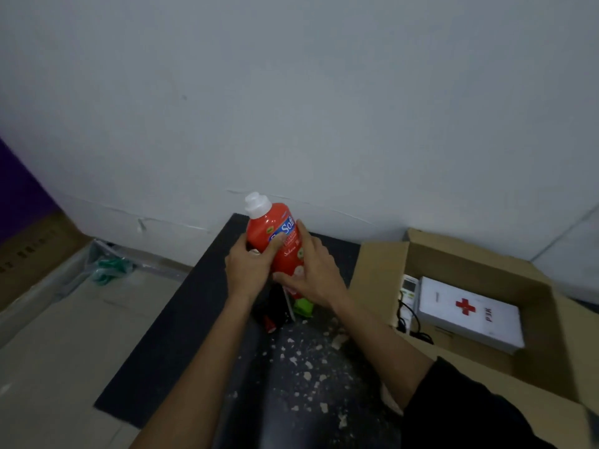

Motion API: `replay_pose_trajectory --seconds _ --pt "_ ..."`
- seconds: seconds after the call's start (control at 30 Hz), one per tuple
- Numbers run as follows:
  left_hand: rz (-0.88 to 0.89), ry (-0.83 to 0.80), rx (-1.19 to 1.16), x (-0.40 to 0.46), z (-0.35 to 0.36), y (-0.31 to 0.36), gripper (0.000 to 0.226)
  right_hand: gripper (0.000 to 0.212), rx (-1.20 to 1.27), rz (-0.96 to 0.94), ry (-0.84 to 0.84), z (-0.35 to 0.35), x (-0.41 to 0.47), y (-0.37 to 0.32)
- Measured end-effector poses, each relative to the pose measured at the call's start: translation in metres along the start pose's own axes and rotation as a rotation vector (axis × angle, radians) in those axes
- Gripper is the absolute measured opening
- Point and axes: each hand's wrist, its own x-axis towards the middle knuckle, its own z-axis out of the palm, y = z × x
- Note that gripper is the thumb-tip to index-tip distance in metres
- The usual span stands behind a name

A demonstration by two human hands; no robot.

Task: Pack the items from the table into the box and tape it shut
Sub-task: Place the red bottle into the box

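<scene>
Closest to me, the dark speckled surface (311,377) runs forward between my two bare forearms, littered with pale flecks. Just under my wrists lie a small green packet (303,307) and a black object with a red tip (275,314); what the black one is I cannot tell. Above them my left hand (248,270) and right hand (316,273) both hold the red plastic bottle with the white cap (275,234), fingers (275,246) curled round its label from each side, the bottle tilted with its cap leaning left and raised off the surface. To my right the open brown cardboard box (551,319) sits touching the surface's edge, flaps spread. Inside it lie a white first-aid case with a red cross (470,314), a white remote control (409,288) beside it, and a black cable (418,328). Bare cardboard floor shows in front of the case. Left of the surface is pale floor, with a crumpled green plastic bag (110,268) near the grey wall (291,108) behind everything.
</scene>
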Motion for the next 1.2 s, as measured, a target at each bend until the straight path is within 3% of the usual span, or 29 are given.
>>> replay_pose_trajectory --seconds 0.13,0.3,0.4,0.5,0.6,0.7,0.77,0.93,1.2 --pt "-0.012 -0.115 -0.150 -0.015 0.058 0.028 0.048 0.109 -0.090 -0.009 0.159 -0.056 -0.017 0.032" --pt "-0.042 -0.390 -0.224 -0.046 0.135 0.037 0.058 0.103 -0.224 0.045 0.276 -0.131 -0.062 0.091" --pt "-0.041 -0.584 -0.177 -0.073 0.174 0.036 0.056 0.103 -0.205 0.148 0.229 -0.167 -0.100 0.129" --pt "0.053 -0.671 -0.016 -0.101 0.200 0.030 0.043 0.104 -0.239 0.257 0.114 -0.198 -0.137 0.163" --pt "0.180 -0.707 0.185 -0.111 0.212 0.008 0.051 0.104 -0.306 0.353 -0.060 -0.214 -0.157 0.189" --pt "0.370 -0.742 0.585 -0.111 0.224 -0.028 0.052 0.104 -0.407 0.458 -0.222 -0.223 -0.171 0.216" --pt "0.432 -0.726 0.722 -0.113 0.227 -0.042 0.056 0.104 -0.494 0.499 -0.336 -0.225 -0.177 0.233" --pt "0.459 -0.691 0.769 -0.112 0.228 -0.047 0.050 0.098 -0.590 0.520 -0.487 -0.210 -0.177 0.256" --pt "0.493 -0.654 0.820 -0.117 0.226 -0.047 0.060 0.088 -0.611 0.574 -0.438 -0.187 -0.172 0.275"
